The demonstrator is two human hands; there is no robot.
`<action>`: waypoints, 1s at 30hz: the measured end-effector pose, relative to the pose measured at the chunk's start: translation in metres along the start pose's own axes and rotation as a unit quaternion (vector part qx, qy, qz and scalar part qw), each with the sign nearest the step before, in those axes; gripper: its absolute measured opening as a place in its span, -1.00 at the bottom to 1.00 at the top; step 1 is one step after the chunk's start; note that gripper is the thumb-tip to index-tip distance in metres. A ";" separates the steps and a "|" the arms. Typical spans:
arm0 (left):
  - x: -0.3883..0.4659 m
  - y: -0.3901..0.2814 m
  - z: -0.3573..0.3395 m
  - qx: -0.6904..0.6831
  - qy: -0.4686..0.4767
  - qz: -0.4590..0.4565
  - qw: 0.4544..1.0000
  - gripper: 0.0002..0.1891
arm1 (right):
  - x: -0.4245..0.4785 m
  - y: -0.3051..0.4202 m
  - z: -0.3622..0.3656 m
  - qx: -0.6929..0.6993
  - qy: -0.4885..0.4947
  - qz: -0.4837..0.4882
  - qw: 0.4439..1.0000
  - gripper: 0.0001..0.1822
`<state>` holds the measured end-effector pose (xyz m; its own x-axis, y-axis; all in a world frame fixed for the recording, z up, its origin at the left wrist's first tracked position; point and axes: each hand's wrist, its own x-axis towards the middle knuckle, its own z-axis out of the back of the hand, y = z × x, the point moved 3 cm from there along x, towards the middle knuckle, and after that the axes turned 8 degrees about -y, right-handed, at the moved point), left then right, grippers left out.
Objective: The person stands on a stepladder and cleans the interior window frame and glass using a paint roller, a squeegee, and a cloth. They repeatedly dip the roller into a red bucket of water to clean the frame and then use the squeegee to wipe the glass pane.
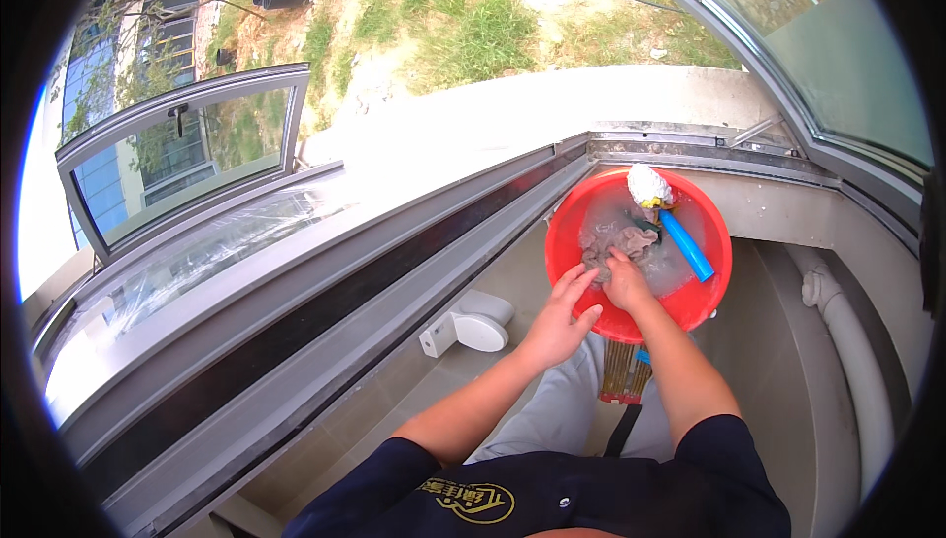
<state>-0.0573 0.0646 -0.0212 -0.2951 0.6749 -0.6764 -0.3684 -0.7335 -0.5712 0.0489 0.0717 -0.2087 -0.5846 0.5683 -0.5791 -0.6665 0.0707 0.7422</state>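
Observation:
Before me a red plastic bucket (pixel 723 242) holds cloudy water. Wet grey-brown cloths (pixel 634 241) lie in it. My right hand (pixel 625 279) reaches into the bucket, its fingers on the cloth at the near left; whether they grip it is hidden. Beside it, my left hand (pixel 565 316) is over the bucket's near-left rim, fingers apart, fingertips close to the cloth. A tool with a blue handle (pixel 687 246) leans inside the bucket at the right. A crumpled white bundle (pixel 649 186) with a yellow part rests near the far rim.
A metal window frame (pixel 414 246) runs diagonally along my left. Open window sashes stand at the left (pixel 185 161) and upper right (pixel 820 87). Below are a white toilet (pixel 477 322) and a slatted support (pixel 624 372) between my legs. A pipe (pixel 850 361) runs down the right.

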 end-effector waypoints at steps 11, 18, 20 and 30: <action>-0.003 0.011 -0.009 -0.366 0.044 0.263 0.891 -0.45 | 0.019 -0.039 -0.006 -0.137 0.100 -0.147 0.974 -0.68; -0.006 0.019 -0.006 -0.494 0.061 0.384 0.778 -0.45 | -0.118 0.128 0.114 0.081 -0.070 0.149 0.983 -0.70; 0.000 0.006 -0.012 -0.593 0.151 0.349 0.710 -0.45 | -0.150 0.169 0.151 0.154 -0.002 0.168 0.974 -0.67; -0.044 -0.080 0.003 -0.633 0.131 0.285 0.708 -0.66 | -0.187 0.199 0.239 0.511 -0.010 0.073 0.857 -0.52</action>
<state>-0.0173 0.0935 0.0552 0.1561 0.3239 -0.9331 0.8792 -0.4762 -0.0182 0.1365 0.1755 0.1279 -0.6123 0.6457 -0.4562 0.1719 0.6720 0.7203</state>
